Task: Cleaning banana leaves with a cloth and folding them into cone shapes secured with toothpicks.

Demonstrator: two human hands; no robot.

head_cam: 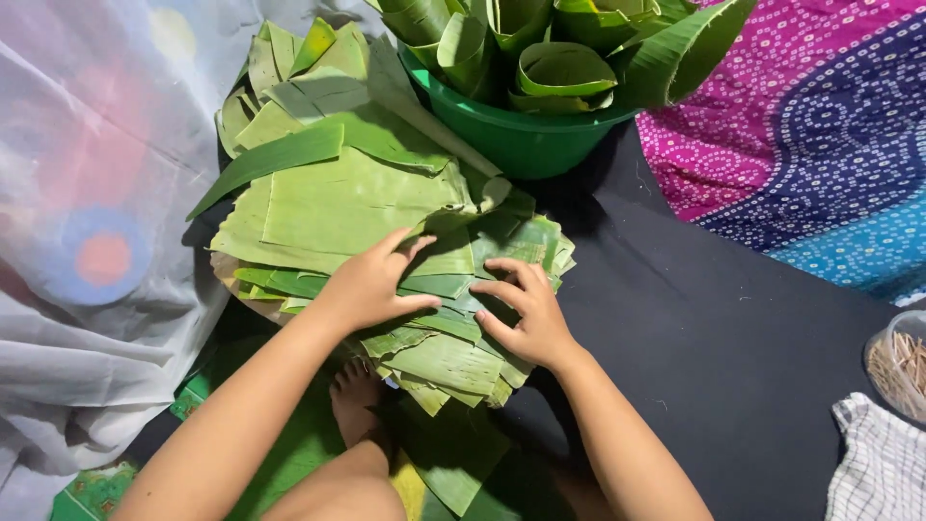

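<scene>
Currently both hands rest flat on a stack of cut banana leaf pieces (386, 222): left hand (371, 285) and right hand (526, 314) with fingers spread, gripping nothing. Stack lies on a black cloth (714, 338), touching a green tub (526, 135) of rolled leaves

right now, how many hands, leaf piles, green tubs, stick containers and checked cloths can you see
hands: 2, left hand and right hand, both flat on the leaf pile
leaf pile: 1
green tub of rolled leaves: 1
clear container of sticks: 1
checked cloth: 1
total: 6
</scene>
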